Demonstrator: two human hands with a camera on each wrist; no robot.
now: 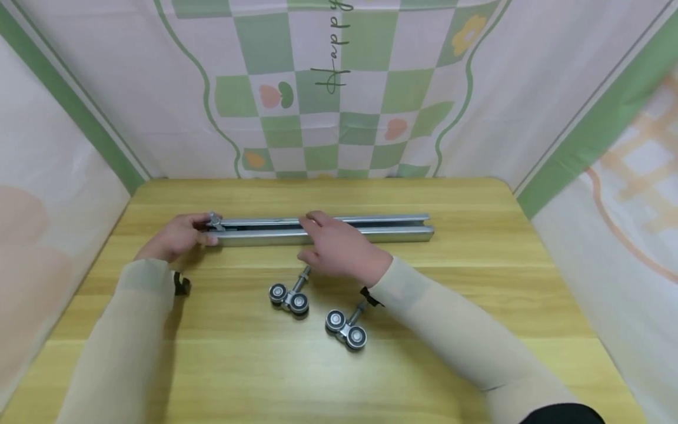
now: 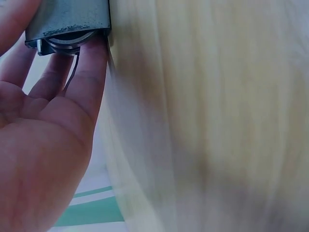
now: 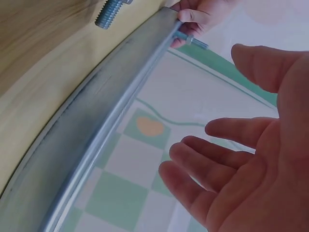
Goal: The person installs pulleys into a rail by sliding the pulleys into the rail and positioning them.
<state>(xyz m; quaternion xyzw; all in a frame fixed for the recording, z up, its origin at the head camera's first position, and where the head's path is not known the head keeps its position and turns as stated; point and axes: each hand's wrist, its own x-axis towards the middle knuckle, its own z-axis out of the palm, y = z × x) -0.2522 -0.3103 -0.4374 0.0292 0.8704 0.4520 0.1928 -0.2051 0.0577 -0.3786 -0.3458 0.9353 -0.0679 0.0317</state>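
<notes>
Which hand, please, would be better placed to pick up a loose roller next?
Probably the right hand: it is empty, near a loose roller, while the left hand holds one end of the rail.

I wear long sleeves in a plain cream-beige cloth, soft and matte. My left sleeve (image 1: 127, 335), toward the left edge of the surface (image 1: 238, 377), ends at the wrist in a cuff (image 1: 145, 274) with a faintly greyer patch; a small black fitting (image 1: 182, 284), blocky in outline, juts from its inner side. My right sleeve (image 1: 450, 330), toward the right edge, matches it, with the same greyish tinge near the cuff, a thin dark crease lower down, and a small black angular piece (image 1: 372, 297) under the wrist. Both my left hand (image 1: 172, 238) and my right hand (image 1: 344, 247) are bare. A rounded black shape (image 1: 561, 413) overlaps the right sleeve; I cannot tell what it is.
</notes>
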